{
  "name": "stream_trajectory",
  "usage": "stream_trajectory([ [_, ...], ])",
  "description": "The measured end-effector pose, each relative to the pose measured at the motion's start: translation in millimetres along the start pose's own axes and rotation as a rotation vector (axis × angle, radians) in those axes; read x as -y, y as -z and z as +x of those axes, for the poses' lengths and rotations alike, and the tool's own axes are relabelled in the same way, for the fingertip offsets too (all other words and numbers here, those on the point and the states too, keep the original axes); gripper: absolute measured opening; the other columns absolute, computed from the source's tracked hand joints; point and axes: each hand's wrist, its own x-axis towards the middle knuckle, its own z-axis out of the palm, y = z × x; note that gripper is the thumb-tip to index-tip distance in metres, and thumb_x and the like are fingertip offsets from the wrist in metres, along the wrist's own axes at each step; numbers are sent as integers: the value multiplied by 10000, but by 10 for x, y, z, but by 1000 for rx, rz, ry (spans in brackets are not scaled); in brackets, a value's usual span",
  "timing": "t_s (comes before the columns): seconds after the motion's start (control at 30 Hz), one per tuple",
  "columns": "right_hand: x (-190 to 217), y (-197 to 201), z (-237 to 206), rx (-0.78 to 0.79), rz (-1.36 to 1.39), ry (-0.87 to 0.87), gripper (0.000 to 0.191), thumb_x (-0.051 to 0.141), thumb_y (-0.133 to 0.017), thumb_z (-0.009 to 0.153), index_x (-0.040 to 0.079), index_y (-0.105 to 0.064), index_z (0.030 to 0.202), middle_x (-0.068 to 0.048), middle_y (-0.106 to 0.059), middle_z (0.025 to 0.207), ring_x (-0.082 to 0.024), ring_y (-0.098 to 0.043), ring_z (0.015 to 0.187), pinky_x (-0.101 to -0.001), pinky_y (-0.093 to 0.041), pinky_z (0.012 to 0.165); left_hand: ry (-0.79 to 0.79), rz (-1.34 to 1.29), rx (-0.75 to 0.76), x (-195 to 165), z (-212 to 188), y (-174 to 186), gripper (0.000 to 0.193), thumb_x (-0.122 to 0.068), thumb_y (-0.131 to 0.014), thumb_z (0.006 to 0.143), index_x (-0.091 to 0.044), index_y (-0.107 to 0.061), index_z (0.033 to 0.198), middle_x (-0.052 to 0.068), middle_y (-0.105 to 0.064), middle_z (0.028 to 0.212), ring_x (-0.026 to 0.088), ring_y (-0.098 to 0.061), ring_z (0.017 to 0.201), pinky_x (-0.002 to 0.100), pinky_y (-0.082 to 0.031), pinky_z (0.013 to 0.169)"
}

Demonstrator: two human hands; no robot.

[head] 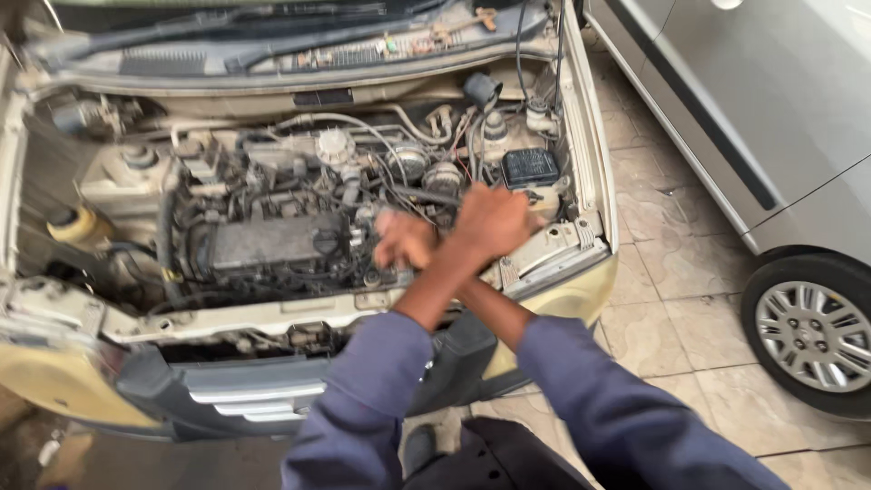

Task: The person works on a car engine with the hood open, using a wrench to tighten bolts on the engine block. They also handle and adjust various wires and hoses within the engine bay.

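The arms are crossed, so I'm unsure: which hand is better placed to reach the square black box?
Probably left. The left hand, crossed over, sits just below the black box; the right hand is farther off, over the engine.

1 head camera looks steeply down, close, onto the engine bay (272, 236).

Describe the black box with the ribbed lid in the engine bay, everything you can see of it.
The black rectangular box with the ribbed lid looks like plastic, its top moulded in a fine grid with some pale marking. It sits closed and roughly level at the far right of the open engine bay, by the cream inner wing, below two capped reservoirs. Hoses and cables run beside it. The crossed hands hover nearer the camera; the left hand is closest, not touching it.
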Motion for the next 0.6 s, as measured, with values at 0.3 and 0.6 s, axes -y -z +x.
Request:
stream_trajectory([
  [0.3,1667,276,-1314,1204,-856,48,358,382,-612,970,134,-770,1173,-63,-815,1180,-144,-765,1074,-292,-587,907,-234,-182,-406,385,-282,-249,316,-390,-662,923,-80,-721,937,169,-698,912,349,-679,957,468,-496,957],
  [0.6,1609,443,-64,556,-1524,651,247,387,-656,895,190,-800,934,-62,-734,1000,-206,-604,1135,-531,-306,1014,-304,-116,-442,-104,-165,-557,306,-324,-653,878,-63,-710,1028,175,-724,1006,353,-654,1000,509,-475,898],
])
